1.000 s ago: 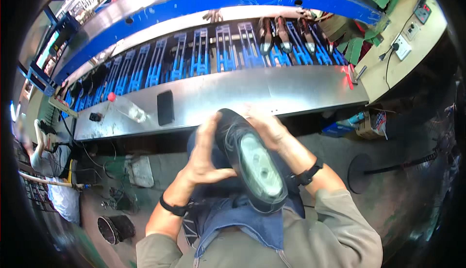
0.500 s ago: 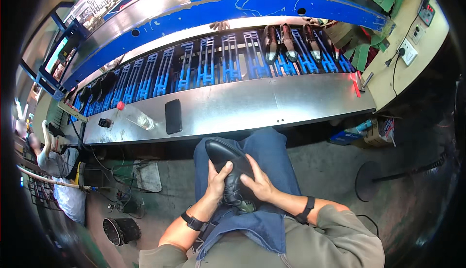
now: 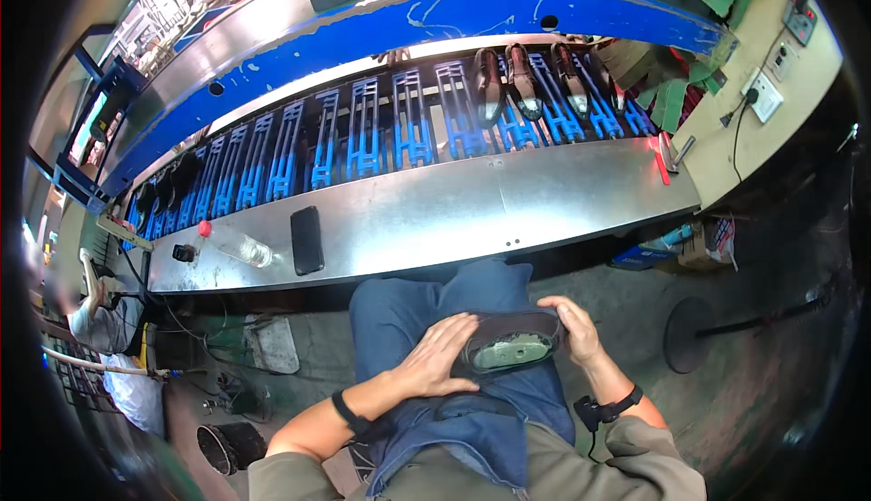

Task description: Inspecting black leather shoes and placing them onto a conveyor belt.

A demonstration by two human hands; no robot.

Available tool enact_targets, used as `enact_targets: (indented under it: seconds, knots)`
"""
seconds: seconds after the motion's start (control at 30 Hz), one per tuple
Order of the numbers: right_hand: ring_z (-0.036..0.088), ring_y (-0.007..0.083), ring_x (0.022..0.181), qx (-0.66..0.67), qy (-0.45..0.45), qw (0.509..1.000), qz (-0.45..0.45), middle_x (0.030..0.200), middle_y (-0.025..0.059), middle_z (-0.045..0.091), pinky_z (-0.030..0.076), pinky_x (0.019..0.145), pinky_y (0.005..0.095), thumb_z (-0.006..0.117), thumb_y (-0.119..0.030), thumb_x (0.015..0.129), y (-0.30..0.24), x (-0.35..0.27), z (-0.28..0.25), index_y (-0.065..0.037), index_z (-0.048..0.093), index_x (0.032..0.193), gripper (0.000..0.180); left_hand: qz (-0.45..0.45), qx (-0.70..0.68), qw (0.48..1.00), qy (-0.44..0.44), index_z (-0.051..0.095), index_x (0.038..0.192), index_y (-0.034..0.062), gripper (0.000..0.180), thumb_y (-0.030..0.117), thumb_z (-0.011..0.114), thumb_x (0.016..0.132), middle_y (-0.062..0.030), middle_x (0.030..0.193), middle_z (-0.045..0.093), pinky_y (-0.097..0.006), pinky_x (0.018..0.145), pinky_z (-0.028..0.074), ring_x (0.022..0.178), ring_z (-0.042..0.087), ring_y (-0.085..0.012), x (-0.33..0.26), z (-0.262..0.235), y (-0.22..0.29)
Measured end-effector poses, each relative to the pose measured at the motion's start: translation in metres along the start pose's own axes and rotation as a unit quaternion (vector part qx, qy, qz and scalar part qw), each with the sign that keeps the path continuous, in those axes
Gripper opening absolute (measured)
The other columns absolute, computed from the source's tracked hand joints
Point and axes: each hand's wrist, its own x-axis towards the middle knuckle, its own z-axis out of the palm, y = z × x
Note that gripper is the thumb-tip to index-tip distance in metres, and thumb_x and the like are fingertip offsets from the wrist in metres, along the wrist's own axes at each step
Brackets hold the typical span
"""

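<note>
Your steel worktop (image 3: 544,197) lies mostly bare right of the flat black phone (image 3: 307,240), clear plastic bottle (image 3: 238,247) crowding its left end, dark shoes (image 3: 508,83) filling the blue racks (image 3: 408,129) beyond.

A long steel workbench (image 3: 508,206) runs across the view, its bare top catching bright overhead light. On it lie a dark phone (image 3: 307,240) and a clear plastic bottle (image 3: 238,245) with a red cap. Behind the bench, a conveyor with blue racks (image 3: 390,133) carries 4 dark shoes (image 3: 535,79) near its right end. A blue-painted metal rail (image 3: 435,24) curves above it. At right stands a beige counter (image 3: 771,111) with wall sockets. The floor (image 3: 726,374) is dull grey concrete, with a bucket (image 3: 222,446) at lower left.
</note>
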Motion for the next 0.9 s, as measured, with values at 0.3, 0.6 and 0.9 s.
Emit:
enact_targets:
  seconds: [0.3, 0.6, 0.9]
  knots:
    - [0.061, 0.0171, 0.097, 0.054, 0.111, 0.992, 0.028, 0.107, 0.01, 0.066, 0.047, 0.085, 0.0303, 0.034, -0.044, 0.108, -0.003, 0.077, 0.022, 0.003, 0.068, 0.109, 0.058, -0.046, -0.122, 0.988, 0.08, 0.043, 0.137, -0.0011, 0.093, 0.03, 0.092, 0.064, -0.0249, 0.137, 0.054, -0.045, 0.106, 0.045, 0.126, 0.055, -0.0424, 0.061, 0.002, -0.056]
    - [0.062, 0.027, 0.104, -0.334, 0.044, 0.941, 0.013, 0.118, 0.0144, 0.064, 0.051, 0.086, 0.0384, 0.057, -0.045, 0.098, -0.034, 0.396, 0.01, -0.006, 0.053, 0.139, 0.056, -0.369, -0.315, 0.79, 0.374, 0.05, 0.127, -0.0041, 0.064, 0.024, 0.084, 0.081, -0.0171, 0.114, 0.065, -0.037, 0.088, 0.053, 0.102, 0.065, -0.0235, 0.179, -0.184, -0.238]
    - [0.048, 0.0483, 0.129, -0.643, 0.178, 0.745, 0.001, 0.145, 0.036, 0.035, 0.047, 0.102, 0.0504, 0.076, -0.044, 0.079, -0.028, 0.549, 0.069, -0.003, 0.023, 0.154, 0.1, -0.399, 0.161, 0.857, 0.283, 0.012, 0.154, -0.0101, 0.115, 0.045, 0.081, 0.08, -0.0347, 0.155, 0.028, -0.043, 0.114, 0.038, 0.141, 0.037, -0.046, 0.17, -0.204, -0.414]
